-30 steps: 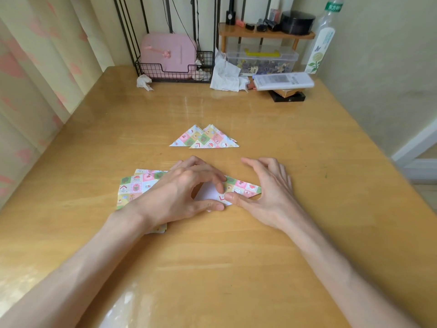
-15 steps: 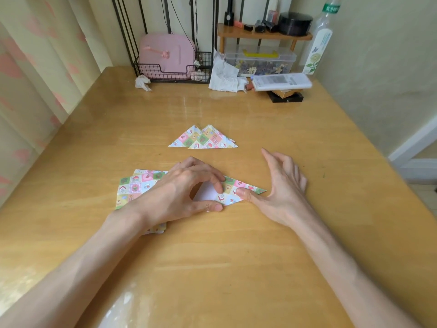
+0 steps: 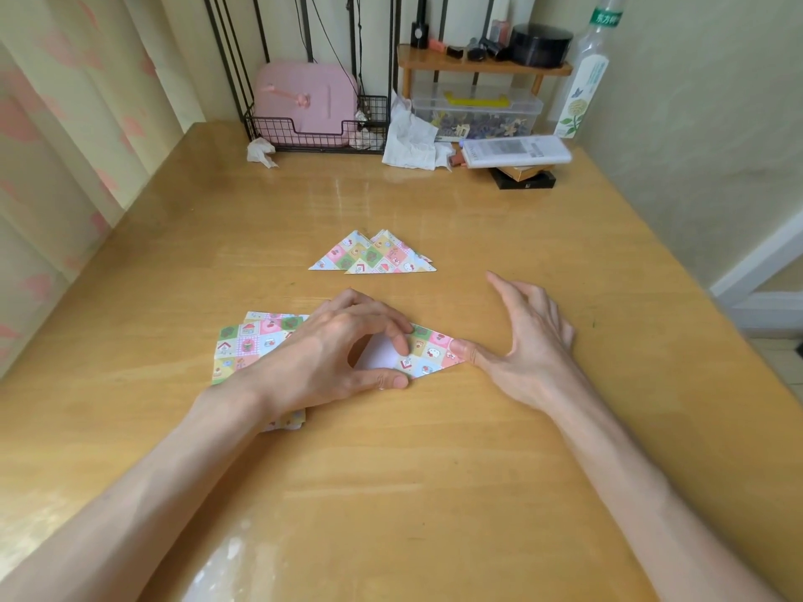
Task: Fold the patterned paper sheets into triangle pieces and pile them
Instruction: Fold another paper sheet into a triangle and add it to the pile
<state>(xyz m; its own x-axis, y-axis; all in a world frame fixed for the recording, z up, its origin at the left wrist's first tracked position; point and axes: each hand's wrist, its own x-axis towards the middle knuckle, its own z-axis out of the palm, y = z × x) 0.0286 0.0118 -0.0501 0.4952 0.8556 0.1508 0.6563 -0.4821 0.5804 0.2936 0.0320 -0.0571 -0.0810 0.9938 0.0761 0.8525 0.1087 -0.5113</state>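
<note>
The grip of the left hand [image 3: 330, 345] is curling over the partly folded patterned sheet [image 3: 428, 351], with forefinger and thumb tips pinning it against the worktop [image 3: 434, 449] and its white underside showing between them. The right hand [image 3: 530, 341] is lying open with fingers straight and spread, its thumb tip pressing the sheet's right corner. The sheet is lying mid-worktop, just right of a stack of unfolded patterned sheets [image 3: 247, 341] that the left wrist is partly covering. Beyond the hands, folded triangle pieces [image 3: 373, 256] are overlapping in a small pile.
</note>
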